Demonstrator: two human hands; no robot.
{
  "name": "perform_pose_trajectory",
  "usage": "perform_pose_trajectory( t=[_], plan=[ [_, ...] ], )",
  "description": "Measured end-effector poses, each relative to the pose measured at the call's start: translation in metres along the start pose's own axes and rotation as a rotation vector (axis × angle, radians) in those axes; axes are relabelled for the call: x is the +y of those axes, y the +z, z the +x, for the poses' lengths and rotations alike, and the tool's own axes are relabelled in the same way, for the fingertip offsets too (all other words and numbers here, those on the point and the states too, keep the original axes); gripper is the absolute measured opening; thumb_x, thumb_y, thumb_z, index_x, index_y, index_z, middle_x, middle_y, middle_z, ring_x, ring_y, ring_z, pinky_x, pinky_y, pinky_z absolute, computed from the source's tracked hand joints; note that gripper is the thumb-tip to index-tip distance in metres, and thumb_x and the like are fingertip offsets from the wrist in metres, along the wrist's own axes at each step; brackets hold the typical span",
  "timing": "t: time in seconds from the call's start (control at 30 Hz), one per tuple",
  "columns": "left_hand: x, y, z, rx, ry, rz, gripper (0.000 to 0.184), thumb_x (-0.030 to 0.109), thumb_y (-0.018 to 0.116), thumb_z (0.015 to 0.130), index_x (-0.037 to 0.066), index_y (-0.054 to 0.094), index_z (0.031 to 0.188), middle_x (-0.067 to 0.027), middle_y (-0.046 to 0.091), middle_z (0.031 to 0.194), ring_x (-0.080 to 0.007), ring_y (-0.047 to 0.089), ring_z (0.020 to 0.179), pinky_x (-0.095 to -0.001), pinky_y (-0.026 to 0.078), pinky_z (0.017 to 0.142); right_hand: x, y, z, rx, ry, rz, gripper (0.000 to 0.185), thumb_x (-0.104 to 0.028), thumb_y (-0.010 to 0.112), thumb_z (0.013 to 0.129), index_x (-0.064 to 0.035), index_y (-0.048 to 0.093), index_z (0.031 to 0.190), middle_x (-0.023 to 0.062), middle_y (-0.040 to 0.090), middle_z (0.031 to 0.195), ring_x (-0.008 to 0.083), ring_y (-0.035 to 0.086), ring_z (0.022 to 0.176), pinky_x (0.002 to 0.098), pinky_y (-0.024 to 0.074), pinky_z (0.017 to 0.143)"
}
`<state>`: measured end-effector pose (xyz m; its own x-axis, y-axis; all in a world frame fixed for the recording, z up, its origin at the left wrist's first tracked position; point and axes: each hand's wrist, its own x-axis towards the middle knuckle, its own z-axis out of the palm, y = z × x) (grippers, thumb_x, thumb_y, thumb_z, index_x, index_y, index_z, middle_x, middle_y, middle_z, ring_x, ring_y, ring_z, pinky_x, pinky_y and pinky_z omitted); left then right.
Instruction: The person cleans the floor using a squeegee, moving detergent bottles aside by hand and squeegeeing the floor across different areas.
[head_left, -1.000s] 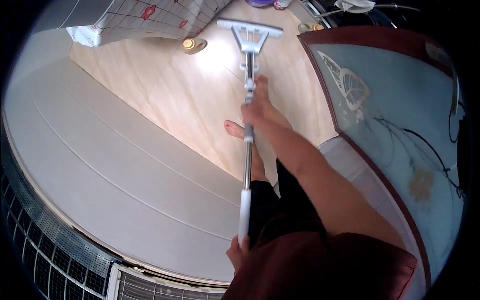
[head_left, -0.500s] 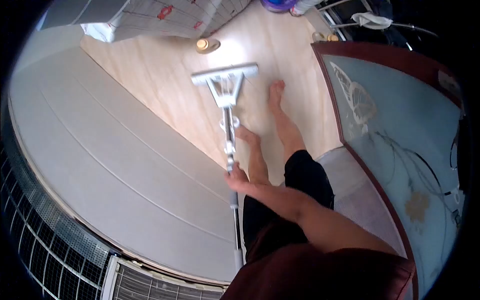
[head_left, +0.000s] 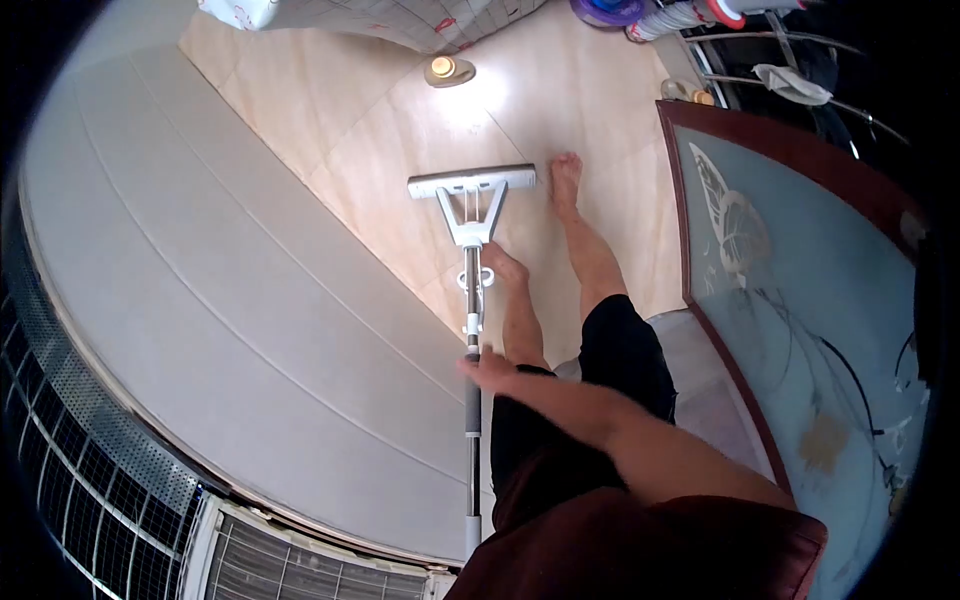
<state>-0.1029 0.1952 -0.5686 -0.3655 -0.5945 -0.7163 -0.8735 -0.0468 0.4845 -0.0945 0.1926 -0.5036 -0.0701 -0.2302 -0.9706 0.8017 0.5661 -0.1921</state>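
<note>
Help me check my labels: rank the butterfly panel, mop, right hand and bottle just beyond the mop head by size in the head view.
1. Butterfly panel, largest
2. Mop, long but slim
Smallest, unranked: right hand and bottle look similar; the hand is probably nearer the camera.

You have both bare feet (head_left: 565, 180) on a pale, marbled floor (head_left: 370, 130). The mop head (head_left: 473, 182) is over its middle; whether it touches is unclear. A yellow-capped bottle (head_left: 452, 73) sits towards the far edge, and a second bottle (head_left: 684, 91) is at the right edge.
</note>
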Motion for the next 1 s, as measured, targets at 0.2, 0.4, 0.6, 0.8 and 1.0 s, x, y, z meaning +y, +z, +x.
perform_pose_trajectory(
  t=[0.2, 0.4, 0.6, 0.8, 1.0],
  plan=[
    [-0.066, 0.139, 0.149, 0.191, 0.249, -0.388, 0.046, 0.030, 0.058, 0.088, -0.007, 0.051, 0.115, -0.0193, 0.059, 0.104, -0.0230, 0.054, 0.097, -0.0369, 0.042, 0.086, -0.111, -0.243, 0.164, 0.611, -0.399, -0.160, 0.058, -0.018, 0.056, 0.079, 0.0001, 0.035, 0.130, 0.0256, 0.051, 0.117, 0.0405, 0.053, 0.108, 0.0484, 0.0447, 0.089],
    [-0.071, 0.172, 0.174, 0.275, 0.375, -0.452, 0.055, 0.027, 0.057, 0.089, -0.005, 0.036, 0.129, -0.0146, 0.045, 0.123, -0.0250, 0.044, 0.111, -0.0362, 0.032, 0.098, -0.266, -0.386, 0.263, 0.855, -0.800, -0.534, 0.047, -0.006, 0.051, 0.080, -0.0036, 0.040, 0.126, 0.0251, 0.050, 0.114, 0.0392, 0.056, 0.102, 0.0458, 0.0486, 0.084],
    [-0.112, 0.182, 0.215, 0.185, 0.077, -0.419, 0.058, 0.036, 0.056, 0.091, -0.002, 0.036, 0.130, -0.0133, 0.040, 0.126, -0.0229, 0.040, 0.115, -0.0353, 0.031, 0.100, -0.304, -0.387, 0.387, 0.927, -0.783, -0.710, 0.029, -0.005, 0.051, 0.082, -0.0035, 0.049, 0.111, 0.0243, 0.052, 0.117, 0.0361, 0.060, 0.098, 0.0434, 0.0520, 0.078],
    [-0.130, 0.184, 0.220, 0.107, 0.271, -0.350, 0.046, 0.037, 0.049, 0.095, -0.002, 0.043, 0.120, -0.0103, 0.044, 0.115, -0.0204, 0.041, 0.106, -0.0350, 0.033, 0.095, -0.270, -0.425, 0.341, 0.781, -0.945, -1.101, 0.031, -0.015, 0.056, 0.081, -0.0005, 0.051, 0.107, 0.0193, 0.063, 0.096, 0.0344, 0.063, 0.089, 0.0426, 0.0530, 0.075],
    [-0.104, 0.194, 0.209, 0.218, 0.321, -0.310, 0.034, 0.031, 0.044, 0.097, -0.001, 0.046, 0.109, -0.0083, 0.044, 0.105, -0.0191, 0.041, 0.098, -0.0339, 0.035, 0.091, -0.236, -0.515, 0.309, 0.848, -0.704, -0.916, 0.043, -0.029, 0.057, 0.071, -0.0013, 0.056, 0.104, 0.0194, 0.065, 0.089, 0.0333, 0.063, 0.089, 0.0421, 0.0517, 0.079]
  ],
)
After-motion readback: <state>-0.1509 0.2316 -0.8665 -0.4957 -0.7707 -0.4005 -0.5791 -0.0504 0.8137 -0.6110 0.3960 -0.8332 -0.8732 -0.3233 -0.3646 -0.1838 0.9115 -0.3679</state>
